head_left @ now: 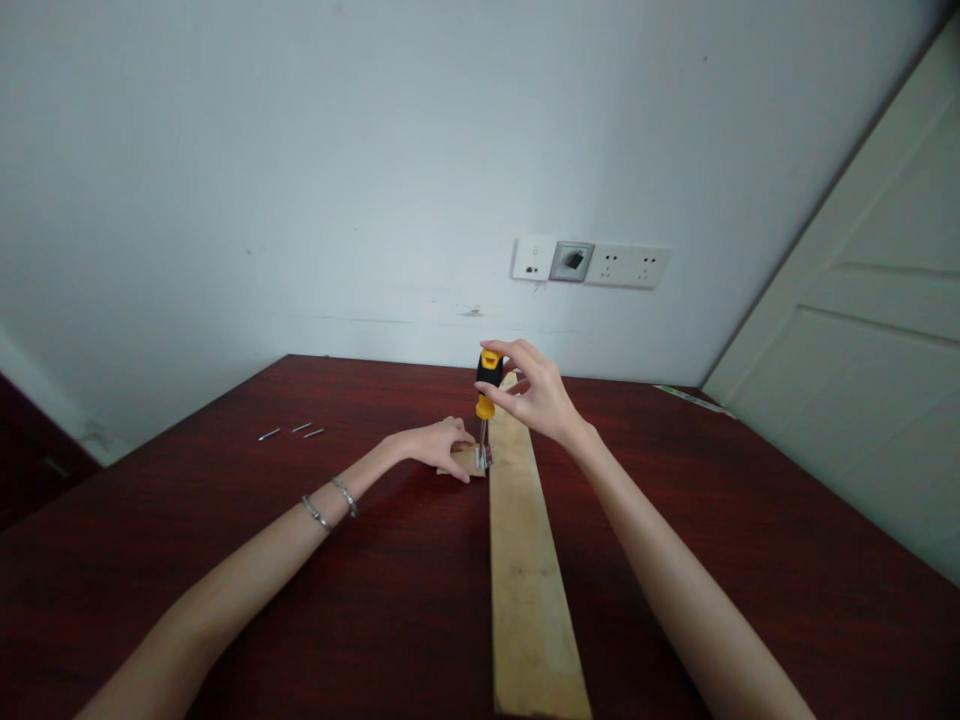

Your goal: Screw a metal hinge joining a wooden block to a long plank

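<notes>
My right hand [531, 385] is closed around the yellow and black handle of a screwdriver [489, 372]. The tool stands nearly upright, its shaft pointing down to a small metal piece [482, 457] beside the long board. Low on the table, my left hand [444, 445] presses a small flat piece of wood [466, 462] between its thumb and fingers. This piece lies against the left edge of a long pale wooden board [531, 560]. The metal piece is too small to name, and the screwdriver's tip cannot be made out clearly.
Several loose screws or nails [302, 428] lie on the dark red table [360, 620] at the left. Behind it rises a white wall with sockets [626, 266]. A thin strip [694, 400] lies by the back right edge, near a pale door [862, 330].
</notes>
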Demonstrator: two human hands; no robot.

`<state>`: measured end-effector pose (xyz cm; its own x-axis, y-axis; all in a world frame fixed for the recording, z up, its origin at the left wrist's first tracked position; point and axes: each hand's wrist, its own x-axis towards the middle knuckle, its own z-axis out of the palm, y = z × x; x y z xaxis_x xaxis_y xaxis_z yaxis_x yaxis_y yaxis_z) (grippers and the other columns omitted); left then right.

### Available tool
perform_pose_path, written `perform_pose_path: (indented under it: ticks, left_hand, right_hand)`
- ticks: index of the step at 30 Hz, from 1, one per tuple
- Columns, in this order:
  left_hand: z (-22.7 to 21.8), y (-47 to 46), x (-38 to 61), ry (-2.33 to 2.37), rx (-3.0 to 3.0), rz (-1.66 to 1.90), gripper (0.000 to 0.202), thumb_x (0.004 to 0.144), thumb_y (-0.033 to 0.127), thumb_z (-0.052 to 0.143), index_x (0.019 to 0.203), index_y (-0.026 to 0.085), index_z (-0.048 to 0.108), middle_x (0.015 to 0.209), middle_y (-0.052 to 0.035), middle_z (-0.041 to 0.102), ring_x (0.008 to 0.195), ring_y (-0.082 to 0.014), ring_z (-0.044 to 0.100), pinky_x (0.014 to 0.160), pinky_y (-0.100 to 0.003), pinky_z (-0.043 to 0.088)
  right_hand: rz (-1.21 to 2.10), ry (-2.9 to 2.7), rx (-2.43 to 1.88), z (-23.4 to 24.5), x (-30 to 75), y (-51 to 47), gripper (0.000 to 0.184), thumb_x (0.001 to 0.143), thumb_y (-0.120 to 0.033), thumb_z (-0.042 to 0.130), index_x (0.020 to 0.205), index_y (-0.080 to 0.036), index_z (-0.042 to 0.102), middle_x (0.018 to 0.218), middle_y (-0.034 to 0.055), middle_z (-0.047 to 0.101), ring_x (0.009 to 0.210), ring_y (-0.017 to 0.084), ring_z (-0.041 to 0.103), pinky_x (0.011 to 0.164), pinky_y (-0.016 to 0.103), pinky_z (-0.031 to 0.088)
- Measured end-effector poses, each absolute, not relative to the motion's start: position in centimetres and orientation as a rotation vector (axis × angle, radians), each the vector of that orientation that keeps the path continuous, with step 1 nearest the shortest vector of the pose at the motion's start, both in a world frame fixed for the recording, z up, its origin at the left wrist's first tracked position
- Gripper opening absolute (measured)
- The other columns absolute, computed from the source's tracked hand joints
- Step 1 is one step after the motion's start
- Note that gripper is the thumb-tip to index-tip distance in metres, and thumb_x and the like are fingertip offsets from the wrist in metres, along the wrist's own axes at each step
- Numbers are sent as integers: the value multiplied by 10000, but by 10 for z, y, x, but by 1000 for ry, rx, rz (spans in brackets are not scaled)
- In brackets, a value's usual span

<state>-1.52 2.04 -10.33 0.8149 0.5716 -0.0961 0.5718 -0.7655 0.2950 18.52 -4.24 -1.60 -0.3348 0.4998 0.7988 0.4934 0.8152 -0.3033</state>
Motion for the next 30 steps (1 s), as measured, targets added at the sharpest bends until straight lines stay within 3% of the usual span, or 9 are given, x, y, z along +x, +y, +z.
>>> perform_pose_path:
  ticks: [6, 12, 19, 25, 30]
  left_hand:
    - [-103, 20, -15, 871, 2699, -9, 667, 655, 613, 694, 1185, 219, 596, 1137, -77, 513, 1028, -260, 468, 862, -309, 364]
    - [-103, 20, -15, 904, 2693, -36, 686, 641, 637, 690, 1163, 198, 613, 1085, -84, 500, 997, -255, 472, 843, -306, 373]
    - [-98, 17, -15, 906, 2676, -46, 702, 652, 632, 680, 1206, 209, 596, 1072, -75, 490, 978, -247, 462, 825, -297, 382]
    - [-99, 17, -14, 911, 2690, -67, 708, 645, 631, 679, 1199, 197, 605, 1052, -74, 497, 974, -253, 463, 825, -304, 383]
    - [-103, 20, -14, 955, 2679, -85, 747, 625, 650, 678, 1216, 202, 594, 1118, -84, 487, 1029, -274, 452, 862, -330, 378]
  right_hand:
    - [-39, -1988, -795, -15, 185, -41, 467, 817, -302, 625, 1264, -255, 498, 975, 48, 548, 661, 134, 535, 656, 317, 530]
    - [-45, -2037, -882, -9, 183, -50, 565, 769, -184, 554, 1319, -210, 424, 1018, 68, 546, 685, 154, 533, 693, 336, 508]
    - [-118, -2031, -929, -4, 182, -55, 356, 841, -372, 588, 1166, -230, 558, 963, 55, 575, 703, 160, 556, 720, 322, 492]
    - [-184, -2086, -990, -1, 176, -64, 515, 839, -258, 518, 1337, -211, 398, 1119, 88, 616, 893, 231, 607, 774, 360, 497]
    - [-320, -2159, -1085, 3, 171, -71, 426, 876, -365, 509, 1267, -204, 461, 1102, 104, 605, 812, 236, 627, 648, 332, 490]
